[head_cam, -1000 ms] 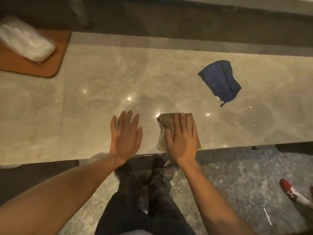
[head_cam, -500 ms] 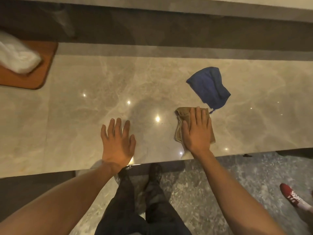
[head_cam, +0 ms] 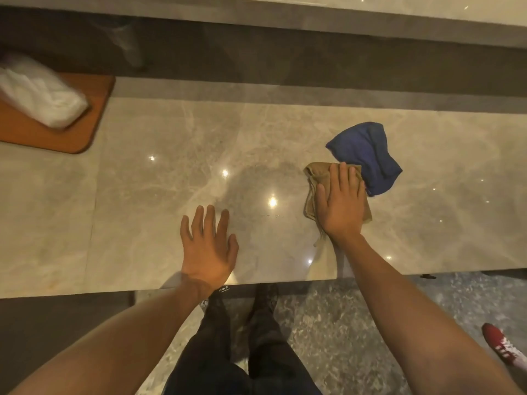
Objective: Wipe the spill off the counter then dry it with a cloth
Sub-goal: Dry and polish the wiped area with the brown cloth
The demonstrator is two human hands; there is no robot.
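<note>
Polished marble worktop (head_cam: pixel 159 223), two bare hands laid on it.

Right hand (head_cam: pixel 340 203) presses flat, fingers (head_cam: pixel 343 178) straight and together, on a crumpled tan cloth (head_cam: pixel 312 181) just beside a blue cloth (head_cam: pixel 368 152), their edges touching or nearly so. Left hand (head_cam: pixel 208 246) rests palm-down near the front edge, fingers spread, holding nothing. Far left, a white plastic-wrapped bundle (head_cam: pixel 40 95) lies on a brown board (head_cam: pixel 57 132). Ceiling lights glint off the stone.

Glossy marble counter (head_cam: pixel 171 223), cloth rags (head_cam: pixel 316 178)
</note>
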